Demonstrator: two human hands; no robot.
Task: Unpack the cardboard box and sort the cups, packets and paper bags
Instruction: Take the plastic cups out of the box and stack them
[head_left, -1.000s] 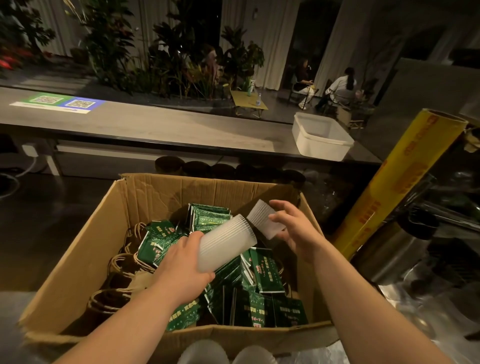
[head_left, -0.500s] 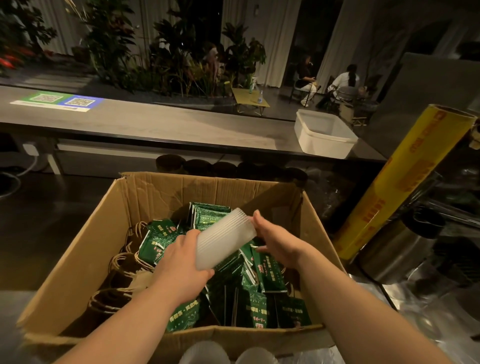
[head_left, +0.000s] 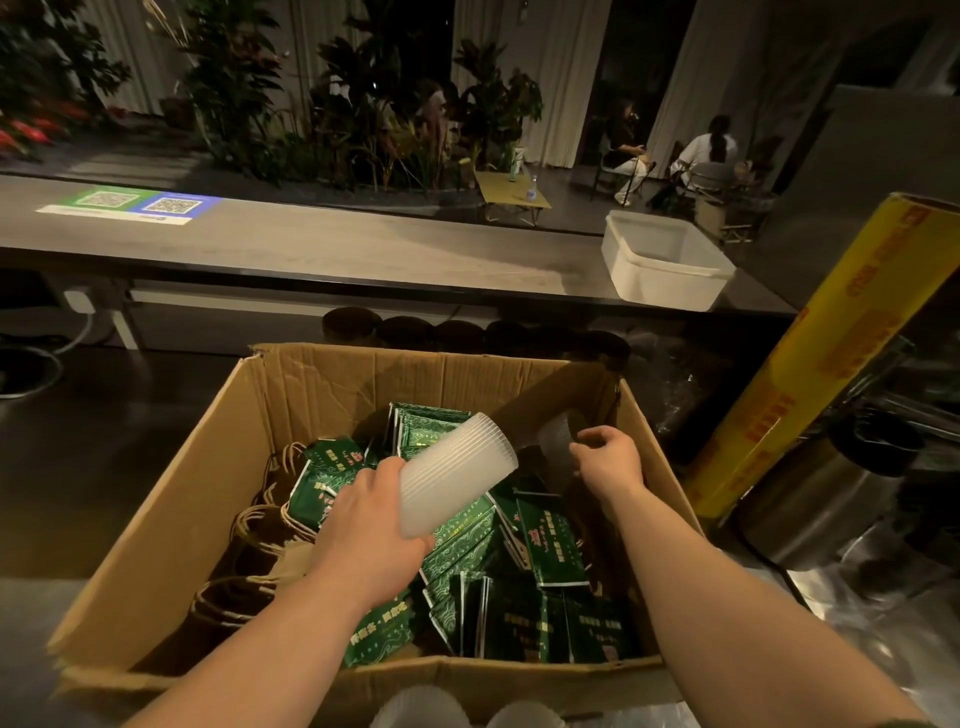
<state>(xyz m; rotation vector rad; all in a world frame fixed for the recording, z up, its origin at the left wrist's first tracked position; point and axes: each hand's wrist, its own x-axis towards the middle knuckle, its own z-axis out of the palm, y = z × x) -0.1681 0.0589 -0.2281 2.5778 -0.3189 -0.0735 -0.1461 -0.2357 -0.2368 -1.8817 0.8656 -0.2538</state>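
**Cup stack in my left hand, right hand at the far right corner of the box**

My left hand (head_left: 371, 519) is wrapped around a stack of translucent ribbed cups (head_left: 457, 473), gripping its lower end so the stack tilts up and to the right, rims pointing toward the far right. It hangs above the middle of the open cardboard box (head_left: 171, 525), clear of everything underneath.

My right hand (head_left: 608, 460) is just right of the stack's upper end, not touching it, down inside the far right corner of the box. Its fingers are curled in close together beside something pale and see-through in the shadow there, perhaps another cup; I cannot tell whether they have hold of it.

Below both hands, green packets (head_left: 545, 540) lie piled loosely across the middle and right of the box. Brown paper bags (head_left: 260, 525) with twisted handles stand packed along the left side.

Right of the box a yellow roll (head_left: 810, 364) leans upward. On the far desk (head_left: 322, 244) sits a white tub (head_left: 667, 262).
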